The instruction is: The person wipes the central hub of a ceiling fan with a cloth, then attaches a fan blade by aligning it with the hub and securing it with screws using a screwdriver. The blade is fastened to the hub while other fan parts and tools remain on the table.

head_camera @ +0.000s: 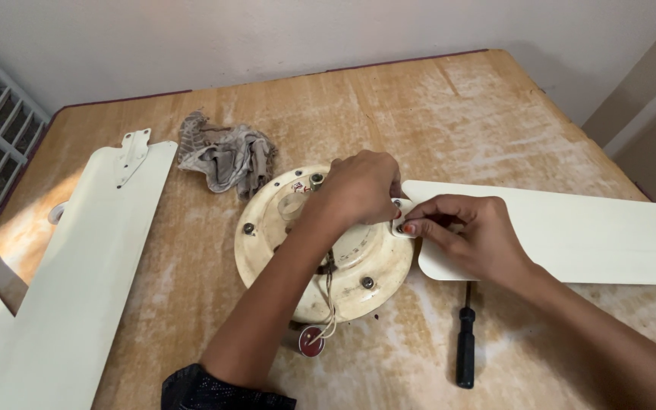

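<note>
A worn wooden table (449,114) stands against a pale wall. Under the left hand (362,186) lies a cream ceiling-fan motor housing (358,266). Both hands pinch the bracket end of a cream fan blade (571,228); the right hand (468,231) presses it. A screwdriver (465,345) lies just below the right wrist.

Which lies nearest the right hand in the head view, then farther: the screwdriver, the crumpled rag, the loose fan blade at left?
From the right hand:
1. Screwdriver, just below it near the table's front edge.
2. Crumpled rag, across the fan motor, upper left.
3. Loose fan blade, far left.
</note>
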